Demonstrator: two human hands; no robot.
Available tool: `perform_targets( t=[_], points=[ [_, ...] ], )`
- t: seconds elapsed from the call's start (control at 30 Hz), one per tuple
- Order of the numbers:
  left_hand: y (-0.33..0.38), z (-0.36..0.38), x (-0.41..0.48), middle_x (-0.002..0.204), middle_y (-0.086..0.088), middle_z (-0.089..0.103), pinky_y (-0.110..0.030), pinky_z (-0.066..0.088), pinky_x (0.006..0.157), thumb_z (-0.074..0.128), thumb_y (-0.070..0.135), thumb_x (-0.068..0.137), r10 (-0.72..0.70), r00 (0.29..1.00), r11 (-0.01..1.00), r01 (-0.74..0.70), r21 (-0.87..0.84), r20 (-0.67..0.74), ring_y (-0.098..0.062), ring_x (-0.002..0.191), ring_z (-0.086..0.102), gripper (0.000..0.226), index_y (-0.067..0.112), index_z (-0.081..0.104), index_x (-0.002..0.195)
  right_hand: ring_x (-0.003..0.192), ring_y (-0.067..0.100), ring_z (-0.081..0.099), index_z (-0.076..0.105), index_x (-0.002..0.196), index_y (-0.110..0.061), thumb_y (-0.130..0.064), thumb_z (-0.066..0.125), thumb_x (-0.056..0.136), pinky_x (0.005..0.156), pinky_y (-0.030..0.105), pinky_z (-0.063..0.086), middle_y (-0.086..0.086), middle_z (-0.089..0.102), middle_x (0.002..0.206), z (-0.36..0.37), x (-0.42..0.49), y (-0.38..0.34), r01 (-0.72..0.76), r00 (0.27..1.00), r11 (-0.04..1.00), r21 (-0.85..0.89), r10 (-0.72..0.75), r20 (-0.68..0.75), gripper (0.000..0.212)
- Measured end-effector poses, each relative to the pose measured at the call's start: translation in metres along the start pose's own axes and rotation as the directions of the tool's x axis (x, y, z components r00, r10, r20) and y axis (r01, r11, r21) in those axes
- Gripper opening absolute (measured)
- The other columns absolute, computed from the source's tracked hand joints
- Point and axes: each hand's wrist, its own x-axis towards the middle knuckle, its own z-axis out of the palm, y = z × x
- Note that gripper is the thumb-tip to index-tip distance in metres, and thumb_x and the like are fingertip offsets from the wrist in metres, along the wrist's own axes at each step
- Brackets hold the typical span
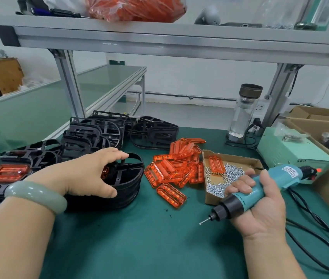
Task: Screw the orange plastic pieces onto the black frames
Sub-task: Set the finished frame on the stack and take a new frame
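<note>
Now, in the head view, our left hand [91,174] grips the top black frame [138,167] of a stack; our right hand [260,206] holds the electric screwdriver [260,188]; the orange pieces [177,168] lie just beside the stack; we should seat one squarely before driving any screw.

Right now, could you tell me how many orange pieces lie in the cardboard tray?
1: an orange piece lies on the screws at the tray's far end.

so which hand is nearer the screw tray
Right. The right hand, gripping the screwdriver, is just in front of the tray; the left hand grips a black frame, left of it.
</note>
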Motion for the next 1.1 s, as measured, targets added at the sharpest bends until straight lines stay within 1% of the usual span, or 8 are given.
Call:
perform_targets(
  t=[0.2,0.4,0.53,0.67,0.83,0.97,1.03,1.1],
  points=[
    [0.005,0.004,0.001,0.157,0.014,-0.005,-0.028,0.017,0.115,0.084,0.038,0.063,-0.017,1.0,0.999,0.016,-0.037,-0.017,-0.004,0.144,0.004,0.115,0.047,0.005,0.146,0.043,0.002,0.042,0.053,0.082,-0.019,-0.033,0.055,0.086,0.048,0.016,0.043,-0.011,0.043,0.059,0.001,-0.001,0.0,0.006,1.0,1.0,-0.01,-0.006,0.001,0.014],
    [0.011,0.004,0.001,0.154,0.017,0.013,-0.023,0.025,0.11,0.083,0.045,0.063,0.0,0.998,0.994,-0.007,-0.108,-0.058,-0.003,0.14,0.021,0.107,0.045,0.016,0.145,0.044,0.003,0.042,0.053,0.083,-0.019,-0.032,0.056,0.083,0.049,0.017,0.043,-0.01,0.042,0.059,0.002,-0.002,0.001,0.009,1.0,1.0,-0.023,-0.009,0.011,0.013],
    [0.019,0.001,0.003,0.136,0.023,0.043,-0.016,0.028,0.099,0.071,0.051,0.072,0.002,0.978,0.993,-0.027,-0.116,-0.207,0.005,0.118,0.042,0.074,0.04,0.04,0.138,0.044,0.003,0.041,0.053,0.084,-0.019,-0.032,0.056,0.084,0.048,0.017,0.043,-0.01,0.042,0.06,0.001,-0.001,0.002,0.009,1.0,1.0,-0.023,-0.009,0.008,0.014],
    [0.024,-0.008,0.023,0.114,0.013,0.066,-0.018,0.041,0.084,0.06,0.027,0.089,-0.08,0.898,0.989,0.017,-0.147,-0.432,0.0,0.086,0.057,0.03,0.035,0.064,0.117,0.044,0.003,0.041,0.053,0.084,-0.019,-0.033,0.056,0.084,0.047,0.018,0.043,-0.01,0.042,0.06,0.001,-0.001,0.002,0.003,1.0,1.0,-0.023,-0.003,0.015,0.014],
    [0.013,-0.023,0.062,0.056,0.007,0.061,-0.02,0.034,0.043,0.047,0.013,0.094,-0.297,0.782,0.955,0.245,-0.168,-0.548,-0.011,0.04,0.049,0.029,0.026,0.069,0.107,0.045,0.003,0.041,0.053,0.085,-0.02,-0.033,0.063,0.08,0.048,0.018,0.044,-0.01,0.041,0.061,0.001,-0.001,0.003,-0.008,0.999,1.0,-0.024,0.009,0.037,0.017],
    [-0.006,-0.028,0.089,0.093,-0.001,0.068,-0.028,0.048,0.066,0.047,0.004,0.091,-0.389,0.773,0.903,0.428,-0.041,-0.501,-0.019,0.072,0.061,0.038,0.025,0.065,0.117,0.045,0.004,0.043,0.057,0.086,-0.017,-0.025,0.095,0.038,0.047,0.02,0.045,-0.008,0.042,0.062,0.003,-0.002,0.002,-0.028,0.996,1.0,0.009,0.027,0.089,0.062],
    [-0.013,-0.028,0.098,0.113,-0.004,0.065,-0.034,0.051,0.078,0.048,-0.001,0.088,-0.405,0.784,0.87,0.489,0.066,-0.47,-0.025,0.097,0.062,0.047,0.029,0.062,0.121,0.045,0.005,0.043,0.058,0.086,-0.016,-0.024,0.098,0.029,0.046,0.02,0.046,-0.008,0.042,0.062,0.003,-0.002,0.002,-0.031,0.996,0.999,0.012,0.03,0.087,0.07],
    [-0.017,-0.027,0.102,0.113,-0.005,0.063,-0.034,0.05,0.074,0.046,-0.006,0.083,-0.394,0.799,0.834,0.518,0.188,-0.454,-0.027,0.095,0.061,0.05,0.028,0.065,0.115,0.045,0.005,0.042,0.059,0.084,-0.016,-0.024,0.099,0.026,0.046,0.02,0.045,-0.007,0.042,0.062,0.003,-0.001,0.002,-0.039,0.997,0.999,0.014,0.037,0.074,0.07]
  ],
)
